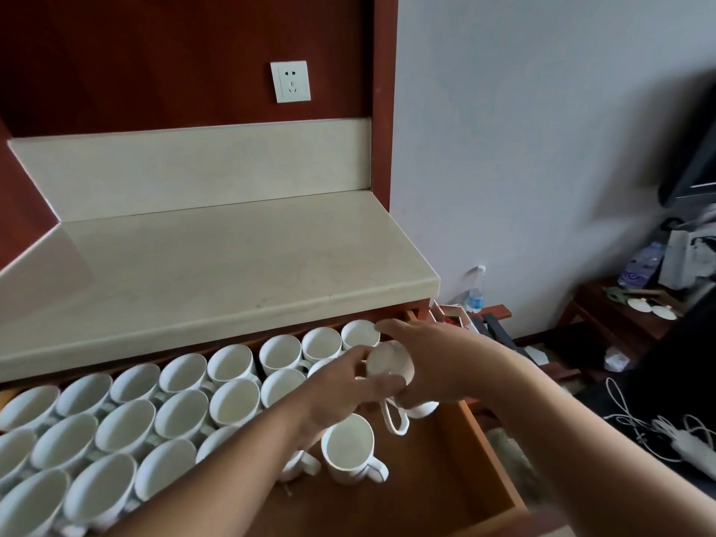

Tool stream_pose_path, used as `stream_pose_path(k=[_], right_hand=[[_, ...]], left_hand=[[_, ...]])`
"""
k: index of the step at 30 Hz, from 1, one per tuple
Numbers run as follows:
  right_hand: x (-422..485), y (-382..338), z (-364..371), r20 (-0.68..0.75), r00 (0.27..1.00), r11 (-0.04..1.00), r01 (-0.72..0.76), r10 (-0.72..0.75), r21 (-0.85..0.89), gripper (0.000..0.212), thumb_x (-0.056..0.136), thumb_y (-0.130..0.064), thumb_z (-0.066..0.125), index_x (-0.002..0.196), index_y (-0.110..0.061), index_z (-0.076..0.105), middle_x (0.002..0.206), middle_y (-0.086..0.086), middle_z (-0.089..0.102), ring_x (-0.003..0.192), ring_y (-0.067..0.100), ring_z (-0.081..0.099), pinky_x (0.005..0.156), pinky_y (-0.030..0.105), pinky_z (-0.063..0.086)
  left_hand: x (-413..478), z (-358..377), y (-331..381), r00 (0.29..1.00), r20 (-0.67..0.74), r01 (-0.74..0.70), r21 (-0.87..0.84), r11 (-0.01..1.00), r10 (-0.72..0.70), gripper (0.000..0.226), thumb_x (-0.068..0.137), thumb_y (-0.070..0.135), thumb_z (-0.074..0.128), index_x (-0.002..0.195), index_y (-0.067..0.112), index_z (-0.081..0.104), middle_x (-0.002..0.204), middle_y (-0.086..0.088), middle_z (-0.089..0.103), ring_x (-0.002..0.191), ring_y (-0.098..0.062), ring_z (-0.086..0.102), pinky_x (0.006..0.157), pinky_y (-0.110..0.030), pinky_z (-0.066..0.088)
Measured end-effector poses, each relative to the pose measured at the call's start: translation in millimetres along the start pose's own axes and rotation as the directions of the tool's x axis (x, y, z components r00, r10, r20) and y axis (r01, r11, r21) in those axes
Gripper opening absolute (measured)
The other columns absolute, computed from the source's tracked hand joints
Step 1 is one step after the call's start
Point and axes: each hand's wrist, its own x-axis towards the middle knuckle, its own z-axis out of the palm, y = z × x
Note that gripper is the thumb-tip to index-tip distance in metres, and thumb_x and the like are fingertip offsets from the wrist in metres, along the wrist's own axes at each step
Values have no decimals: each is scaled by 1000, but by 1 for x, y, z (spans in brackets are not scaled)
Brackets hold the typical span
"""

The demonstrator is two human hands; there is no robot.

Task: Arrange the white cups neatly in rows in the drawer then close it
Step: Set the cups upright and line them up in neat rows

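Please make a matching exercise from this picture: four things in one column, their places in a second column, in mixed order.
Things:
1 socket
2 held cup
3 lone cup
4 water bottle

Places:
A upright on the bare part of the drawer
B by the white wall, right of the counter
C on the red-brown panel
D gripped by left hand and right hand

Pairs: 1-C, 2-D, 3-A, 4-B

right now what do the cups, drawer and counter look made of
The cups look like glazed white ceramic: thick walls, smooth soft sheen. The drawer seems wood or veneer, orange-brown, satin; grain too faint to tell. The counter looks like polished cream stone or composite: faint veining, rounded front edge.
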Motion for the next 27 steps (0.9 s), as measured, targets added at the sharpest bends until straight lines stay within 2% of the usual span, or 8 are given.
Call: stream_pose_path(k=[3,6,10,13,15,18,22,27], right_hand=[[1,-4,1,-101,995,995,23,-14,95,100,69,-58,80,151,-44,25,138,-13,54,117,13,55,88,29,49],[2,2,12,-132,987,912,-26,88,409,90,73,-58,81,148,-41,34,133,-16,54,108,3,56,88,22,48],[-5,7,39,78,977,325,-141,200,935,50,87,-22,79,131,-26,55,120,5,64,100,22,72,88,50,60],[-7,6,50,144,970,142,-173,194,975,43,88,-3,74,124,-18,58,115,15,65,98,30,73,91,57,57],[-5,14,53,142,966,192,-185,216,964,52,82,-4,79,126,-20,57,117,15,63,99,32,72,88,55,59],[0,25,59,81,946,568,-256,315,782,70,68,-21,88,127,-35,55,120,-1,60,99,23,68,81,42,63],[6,24,76,82,951,893,-310,299,325,86,68,-33,86,141,-43,40,136,-2,39,115,20,50,94,39,57],[6,20,104,136,963,959,-251,233,134,81,75,-35,76,144,-44,34,133,3,39,124,26,43,99,38,49]], left_hand=[[-1,0,6,1000,13,8,-256,967,-4,61,80,36,86,126,4,61,119,-27,70,103,-39,70,102,-58,50],[-5,0,7,998,-29,26,-497,868,-47,56,83,24,81,128,-2,61,121,-26,70,111,-42,69,103,-57,53],[-10,-1,-2,988,-53,70,-683,727,-145,51,84,22,78,127,-1,64,122,-25,70,104,-37,71,92,-47,61],[-9,-2,-13,987,-29,107,-603,791,-156,54,82,24,84,128,3,65,123,-23,71,111,-38,69,104,-50,53],[-7,-6,-23,988,-76,91,-433,897,-137,62,78,36,87,129,10,65,118,-13,74,100,-27,72,99,-45,55],[-11,-15,-40,975,-211,95,107,990,-71,77,59,65,89,123,32,63,126,10,68,108,-8,67,99,-37,54],[-16,-19,-68,990,-106,19,761,648,96,91,69,64,81,146,36,42,141,18,43,133,-7,40,103,-25,41],[-10,-2,-95,994,-3,-45,907,418,113,99,74,59,73,157,30,26,157,4,23,148,-19,19,123,-35,19]])
